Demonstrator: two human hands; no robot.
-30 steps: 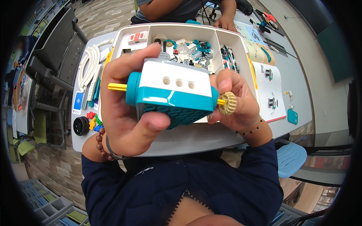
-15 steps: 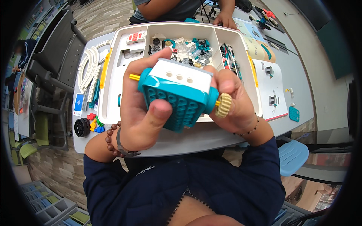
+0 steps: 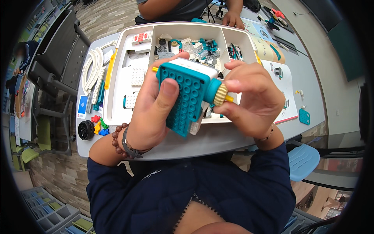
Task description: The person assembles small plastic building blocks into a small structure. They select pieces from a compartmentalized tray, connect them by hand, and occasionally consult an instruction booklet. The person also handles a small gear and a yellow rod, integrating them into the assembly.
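My left hand (image 3: 150, 109) is wrapped round a teal and white toy motor block (image 3: 186, 95), its thumb lying on the rows of teal hollow studs. The block is tilted above the front of the bin. A yellow axle (image 3: 230, 98) pokes out at its right end, and another yellow tip shows at the upper left. On the right axle sits a tan toothed gear (image 3: 220, 94), close against the teal hub. My right hand (image 3: 259, 97) is closed around the gear, thumb and index finger at its edges.
Under my hands stands a white bin (image 3: 187, 25) with sorted bricks. White curved tracks (image 3: 91, 72), a black wheel (image 3: 85, 130) and small coloured figures (image 3: 97, 127) lie left. An open instruction booklet (image 3: 286, 84) and a teal plate (image 3: 304, 116) lie right. Another person's hand (image 3: 233, 19) rests across the table.
The motor block has turned so its studded side faces me more. The gear now sits closer to the hub, with the axle sticking out past it. My right hand has shifted to the gear's outer side.
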